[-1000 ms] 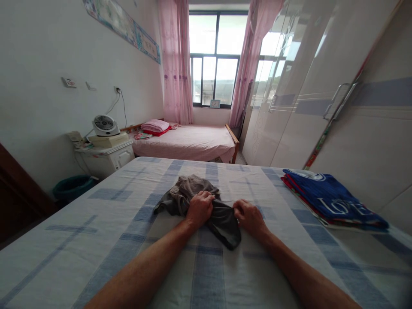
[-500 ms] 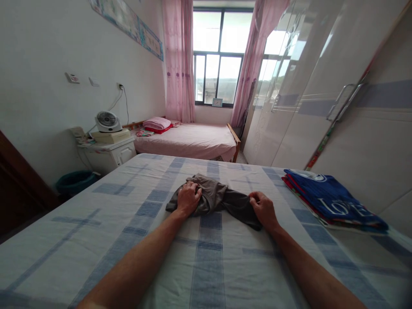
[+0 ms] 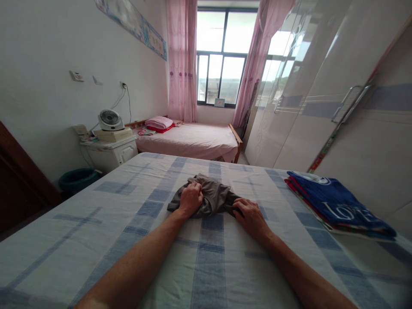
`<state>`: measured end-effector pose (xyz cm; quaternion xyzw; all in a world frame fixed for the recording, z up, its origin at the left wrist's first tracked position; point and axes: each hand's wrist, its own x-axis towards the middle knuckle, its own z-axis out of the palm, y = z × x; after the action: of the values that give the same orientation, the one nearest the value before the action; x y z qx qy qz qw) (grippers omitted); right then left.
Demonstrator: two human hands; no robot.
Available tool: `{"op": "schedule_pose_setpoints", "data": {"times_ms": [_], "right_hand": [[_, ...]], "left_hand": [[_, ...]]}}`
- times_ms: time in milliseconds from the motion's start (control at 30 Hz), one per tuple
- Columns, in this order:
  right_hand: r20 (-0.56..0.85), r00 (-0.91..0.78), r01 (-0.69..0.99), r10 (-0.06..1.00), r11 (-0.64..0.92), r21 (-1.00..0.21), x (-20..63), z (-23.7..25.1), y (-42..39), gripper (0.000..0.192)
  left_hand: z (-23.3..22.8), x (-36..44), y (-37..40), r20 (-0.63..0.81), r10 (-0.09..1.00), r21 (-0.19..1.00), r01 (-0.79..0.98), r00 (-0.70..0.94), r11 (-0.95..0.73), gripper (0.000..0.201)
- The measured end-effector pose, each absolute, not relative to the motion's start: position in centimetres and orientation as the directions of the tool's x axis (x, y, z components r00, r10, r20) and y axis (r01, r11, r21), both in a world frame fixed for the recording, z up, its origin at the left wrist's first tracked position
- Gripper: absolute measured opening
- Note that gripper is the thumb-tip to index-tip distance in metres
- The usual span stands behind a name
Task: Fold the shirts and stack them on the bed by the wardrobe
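Note:
A crumpled grey-brown garment (image 3: 216,193) lies on the bed, which is covered by a white sheet with blue stripes (image 3: 210,262). What kind of garment it is cannot be made out. My left hand (image 3: 191,198) presses on its left part, fingers curled into the cloth. At the right end, my right hand (image 3: 251,215) has its fingers bent round the darker, bunched part of the cloth. The fingertips of both hands are partly hidden in the folds.
A folded stack with a blue cloth on top (image 3: 337,204) lies on the bed's right side. Beyond stands a pink-covered bed (image 3: 199,139). A fan (image 3: 110,119) sits on a white nightstand (image 3: 128,149), near a green bin (image 3: 79,180). Wardrobe doors (image 3: 289,128) line the right.
My right hand has moved left, towards the garment's middle. The dark part that stretched out to the right is now gathered in beneath that hand. My left hand has stayed in place.

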<state>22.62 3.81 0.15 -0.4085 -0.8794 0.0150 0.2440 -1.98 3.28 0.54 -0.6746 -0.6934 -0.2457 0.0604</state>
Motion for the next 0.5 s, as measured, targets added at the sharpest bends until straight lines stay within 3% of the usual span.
{"op": "schedule_pose_setpoints", "data": {"times_ms": [167, 267, 400, 500], "right_hand": [[0.426, -0.523, 0.704, 0.738, 0.656, -0.272, 22.8, 0.1, 4.2, 0.011], [0.466, -0.473, 0.689, 0.748, 0.644, -0.334, 23.0, 0.4, 4.3, 0.012], [0.689, -0.260, 0.668, 0.677, 0.641, -0.378, 24.4, 1.8, 4.6, 0.013], [0.795, 0.001, 0.665, 0.607, 0.593, -0.454, 26.4, 2.7, 5.3, 0.016]], "left_hand": [[0.1, -2.5, 3.6, 0.475, 0.880, 0.334, 0.924, 0.006, -0.186, 0.012], [0.1, -2.6, 4.0, 0.521, 0.853, 0.376, 0.903, -0.022, -0.206, 0.015], [1.3, -3.4, 4.8, 0.597, 0.786, 0.445, 0.881, -0.160, -0.159, 0.020], [1.8, -5.8, 5.2, 0.650, 0.644, 0.587, 0.805, -0.404, -0.088, 0.015]]}}
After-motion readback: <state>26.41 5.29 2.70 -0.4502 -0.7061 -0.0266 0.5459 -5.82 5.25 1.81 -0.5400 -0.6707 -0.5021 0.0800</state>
